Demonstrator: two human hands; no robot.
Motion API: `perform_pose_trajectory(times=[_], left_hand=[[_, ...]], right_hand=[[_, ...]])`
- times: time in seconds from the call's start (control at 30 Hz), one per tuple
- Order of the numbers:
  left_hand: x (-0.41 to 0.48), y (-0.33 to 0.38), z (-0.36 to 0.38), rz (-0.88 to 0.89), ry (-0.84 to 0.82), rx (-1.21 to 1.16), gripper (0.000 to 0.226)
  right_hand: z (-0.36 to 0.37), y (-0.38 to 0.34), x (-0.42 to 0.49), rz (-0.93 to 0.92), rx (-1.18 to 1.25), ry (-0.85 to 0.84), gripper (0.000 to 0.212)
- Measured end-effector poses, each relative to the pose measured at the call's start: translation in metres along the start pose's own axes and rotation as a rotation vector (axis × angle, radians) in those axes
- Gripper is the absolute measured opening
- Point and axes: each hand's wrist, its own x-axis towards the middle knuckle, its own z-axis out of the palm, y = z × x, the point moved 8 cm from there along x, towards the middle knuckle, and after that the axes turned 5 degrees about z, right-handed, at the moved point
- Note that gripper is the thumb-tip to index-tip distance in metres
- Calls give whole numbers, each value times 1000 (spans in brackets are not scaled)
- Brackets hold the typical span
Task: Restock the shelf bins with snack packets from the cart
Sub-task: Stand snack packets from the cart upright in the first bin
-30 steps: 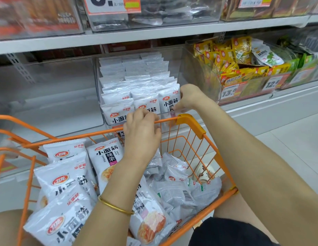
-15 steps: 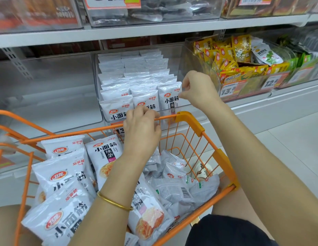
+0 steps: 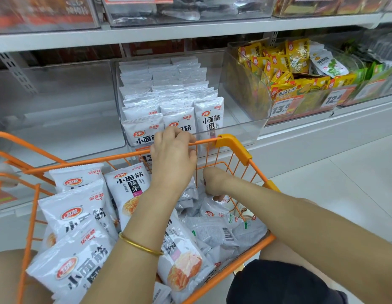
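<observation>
- Head view: the left hand, with a thin gold bangle on its wrist, curls its fingers over the front rim of the orange wire cart and grips it. That steadies the cart against the shelf, which helps while the other hand works.
- Head view: the right hand reaches knuckles-up into the cart's right corner, onto the heap of small silver-grey snack packets. Its fingers are buried among them, so whether it has hold of one cannot be told.
- Head view: larger white snack packets with red logos lie stacked on the cart's left side.
- Head view: the clear plastic shelf bin sits just beyond the rim. It holds upright rows of white packets that face forward.
- Judgement: the step in hand is the pick. It would go best by pinching a packet by its top seam, or taking a few squared together, printed side forward. They should be lifted clear of the rim and slotted upright into a row.
- Risk: the slick film may slip, or snag on the cart's wires.
</observation>
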Motion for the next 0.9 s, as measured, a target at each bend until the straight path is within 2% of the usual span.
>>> perform_pose_trajectory(times=[0.07, 0.27, 0.4, 0.47, 0.57, 0.63, 0.7, 0.77, 0.83, 0.9], left_hand=[[-1, 0, 0, -6, 3, -15, 25], [-2, 3, -1, 4, -19, -63, 36], [-1, 12, -1, 42, -31, -148, 37], [-2, 17, 4, 52, -102, -264, 37], [-6, 27, 16, 70, -254, -439, 55], [-6, 29, 17, 82, -244, -463, 62], [-5, 27, 14, 96, -187, -420, 68], [-4, 27, 11, 118, -148, -388, 61], [-5, 26, 8, 104, -127, -417, 40], [-6, 23, 5, 24, -126, -484, 26]], right_hand=[[-5, 0, 0, -2, 58, 22, 12], [-40, -3, -38, -92, 237, 85, 9], [-88, 3, -74, -146, 493, 281, 12], [-112, 8, -90, -173, 622, 376, 14], [-135, 16, -105, -214, 779, 493, 14], [-138, 19, -107, -253, 909, 498, 14], [-134, 15, -106, -318, 1072, 425, 10], [-128, 9, -104, -377, 1178, 339, 8], [-125, 5, -103, -426, 1262, 297, 5], [-126, 11, -102, -418, 1318, 345, 13]])
